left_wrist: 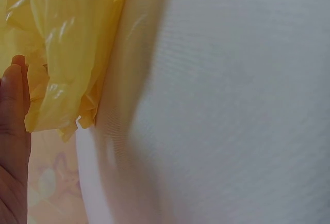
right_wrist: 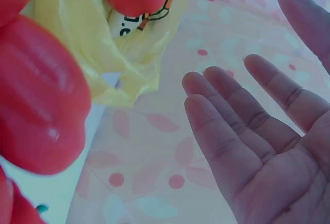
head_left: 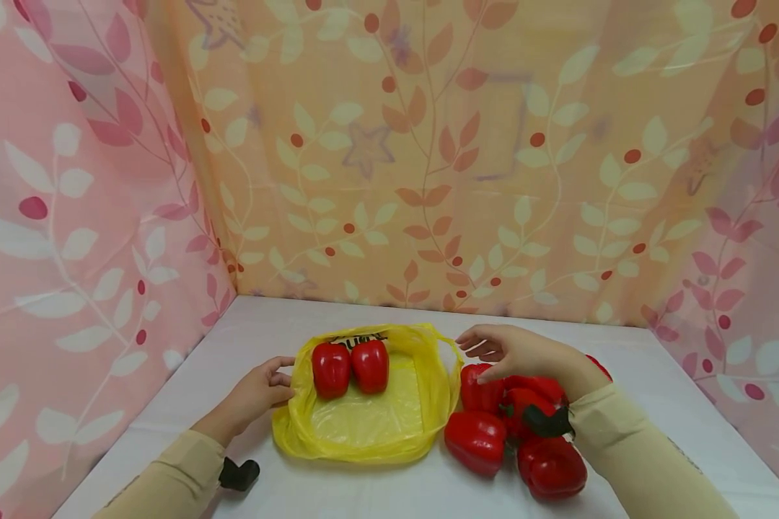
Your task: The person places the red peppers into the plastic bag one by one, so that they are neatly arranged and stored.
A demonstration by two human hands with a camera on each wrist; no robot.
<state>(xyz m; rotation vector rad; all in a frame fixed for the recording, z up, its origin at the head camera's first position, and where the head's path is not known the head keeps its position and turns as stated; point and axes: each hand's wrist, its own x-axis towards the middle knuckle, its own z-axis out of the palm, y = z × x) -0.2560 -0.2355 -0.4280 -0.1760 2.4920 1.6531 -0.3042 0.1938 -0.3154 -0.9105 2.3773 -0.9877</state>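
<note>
A yellow plastic bag (head_left: 363, 450) lies on the table with its mouth spread wide. Two red bell peppers (head_left: 331, 370) sit side by side inside it, near its back edge. My left hand (head_left: 260, 393) is at the bag's left side, its fingertips right at the plastic; the left wrist view shows extended fingers (left_wrist: 13, 100) beside the crumpled bag. Raised over a pile of several red bell peppers (head_left: 475, 441), my right hand (head_left: 516, 353) is near the bag's right handle. Its fingers are spread and hold nothing in the right wrist view.
Everything rests on a white table (head_left: 337, 494). Floral curtains (head_left: 428, 158) stand behind and on both sides of it. Dark wrist-worn pieces (head_left: 239, 476) hang below both sleeves, the right one overlapping the pepper pile in the head view.
</note>
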